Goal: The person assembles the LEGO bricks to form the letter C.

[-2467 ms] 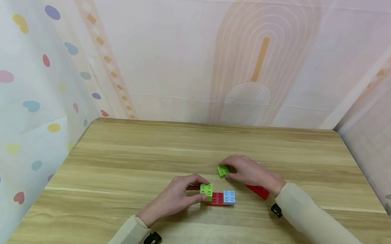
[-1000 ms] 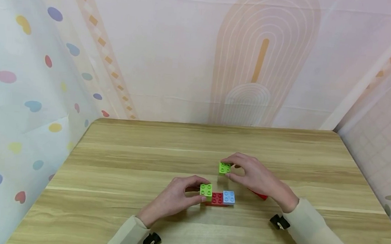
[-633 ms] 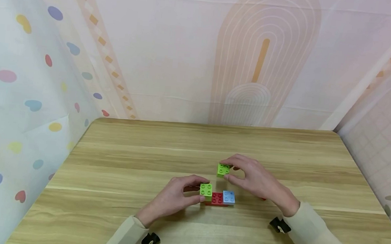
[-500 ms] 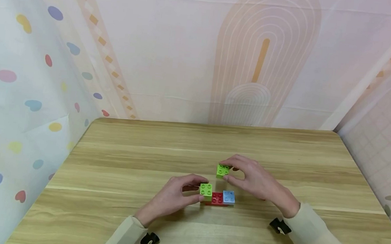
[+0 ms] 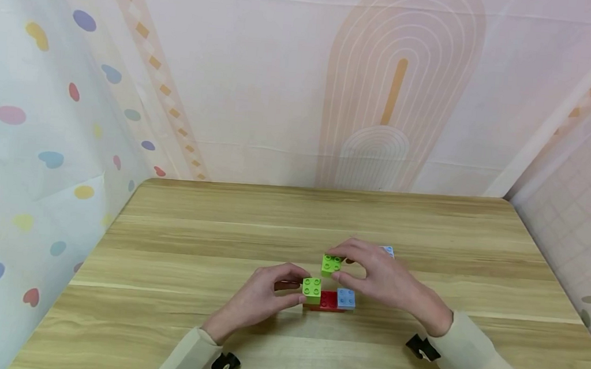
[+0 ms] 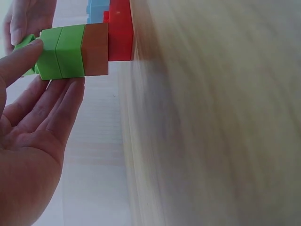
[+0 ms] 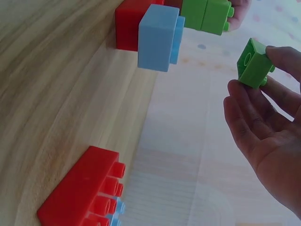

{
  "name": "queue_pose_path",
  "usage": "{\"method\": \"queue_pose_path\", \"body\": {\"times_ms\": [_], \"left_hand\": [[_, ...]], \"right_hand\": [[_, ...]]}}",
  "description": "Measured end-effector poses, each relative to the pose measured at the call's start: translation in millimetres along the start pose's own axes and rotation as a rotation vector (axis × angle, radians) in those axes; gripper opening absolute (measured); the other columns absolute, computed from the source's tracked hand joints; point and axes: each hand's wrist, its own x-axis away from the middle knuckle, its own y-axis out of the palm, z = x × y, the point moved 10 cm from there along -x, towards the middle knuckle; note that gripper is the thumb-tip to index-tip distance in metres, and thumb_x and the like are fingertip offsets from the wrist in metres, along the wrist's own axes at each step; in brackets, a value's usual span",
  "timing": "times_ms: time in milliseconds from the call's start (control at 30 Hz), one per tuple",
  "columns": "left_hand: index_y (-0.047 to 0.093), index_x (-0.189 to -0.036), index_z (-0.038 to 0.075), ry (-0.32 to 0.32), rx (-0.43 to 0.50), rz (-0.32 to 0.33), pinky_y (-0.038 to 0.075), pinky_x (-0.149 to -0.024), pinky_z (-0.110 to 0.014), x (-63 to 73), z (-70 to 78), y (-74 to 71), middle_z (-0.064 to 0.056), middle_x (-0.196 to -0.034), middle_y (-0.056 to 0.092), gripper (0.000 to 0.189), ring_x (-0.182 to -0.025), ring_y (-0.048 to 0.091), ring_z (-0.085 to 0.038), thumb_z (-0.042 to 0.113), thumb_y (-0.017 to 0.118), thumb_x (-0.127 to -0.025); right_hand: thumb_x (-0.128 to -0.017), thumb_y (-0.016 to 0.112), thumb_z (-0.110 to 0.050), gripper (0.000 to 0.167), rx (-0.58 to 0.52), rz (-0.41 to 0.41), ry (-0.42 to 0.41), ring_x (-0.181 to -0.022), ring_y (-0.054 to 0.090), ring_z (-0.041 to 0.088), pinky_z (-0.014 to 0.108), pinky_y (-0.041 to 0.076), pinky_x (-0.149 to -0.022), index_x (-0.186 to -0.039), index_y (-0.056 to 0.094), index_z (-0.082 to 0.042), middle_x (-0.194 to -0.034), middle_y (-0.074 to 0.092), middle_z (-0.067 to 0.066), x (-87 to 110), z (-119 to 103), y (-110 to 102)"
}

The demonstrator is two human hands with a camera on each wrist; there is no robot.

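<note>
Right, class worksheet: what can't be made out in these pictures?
Head view: most of the far blue brick, behind the right hand.
Left wrist view: the red base brick's upper end, cut off by the top edge.
Right wrist view: most of the left hand, behind the green stack and past the top edge.

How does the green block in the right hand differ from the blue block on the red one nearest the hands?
The green block is held in the air by the right hand; the blue block sits on the red block, untouched by either hand. The green block's hollow underside shows in the right wrist view; the blue block's does not. Both have four studs on top.
</note>
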Motion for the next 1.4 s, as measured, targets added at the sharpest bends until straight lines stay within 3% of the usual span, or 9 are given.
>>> {"method": "queue_pose_path", "body": {"times_ms": [467, 833, 1033, 1400], "left_hand": [[0.064, -0.123, 0.012, 0.004, 0.113, -0.017, 0.055, -0.087, -0.025, -1.5, -0.5, 2.2, -0.004, -0.121, 0.069, 0.032, -0.107, 0.067, -0.015, 0.015, 0.072, -0.092], [0.064, -0.122, 0.008, 0.022, 0.093, -0.002, 0.054, -0.089, -0.025, -0.9, 1.1, -0.3, -0.005, -0.120, 0.069, 0.033, -0.109, 0.066, -0.015, 0.014, 0.074, -0.091], [0.064, -0.121, 0.006, 0.040, 0.079, -0.002, 0.053, -0.092, -0.028, -0.6, -0.2, -1.2, -0.009, -0.120, 0.069, 0.032, -0.110, 0.066, -0.020, 0.016, 0.073, -0.092], [0.063, -0.122, 0.008, 0.020, 0.099, -0.011, 0.053, -0.091, -0.026, -0.7, 0.6, -0.2, -0.005, -0.119, 0.070, 0.033, -0.109, 0.066, -0.016, 0.013, 0.074, -0.091]], "right_hand": [[-0.093, 0.072, -0.022, 0.037, -0.056, -0.007, -0.062, -0.103, 0.061, 0.009, 0.038, 0.056, -0.086, -0.128, 0.064, -0.011, -0.122, 0.064, -0.003, -1.0, -11.5, 8.6], [-0.094, 0.071, -0.027, 0.037, -0.037, 0.013, -0.092, -0.103, 0.062, 0.011, 0.034, 0.057, -0.085, -0.127, 0.065, -0.013, -0.119, 0.066, -0.003, -5.6, -18.4, 14.9], [-0.092, 0.073, -0.024, 0.036, -0.057, 0.012, -0.086, -0.100, 0.064, 0.016, 0.038, 0.057, -0.083, -0.126, 0.066, -0.012, -0.118, 0.066, -0.003, -8.0, -18.8, 18.3], [-0.094, 0.071, -0.027, 0.034, -0.063, 0.011, -0.096, -0.100, 0.062, 0.009, 0.033, 0.057, -0.079, -0.125, 0.066, -0.015, -0.116, 0.065, -0.008, -7.1, -20.3, 22.0]]}}
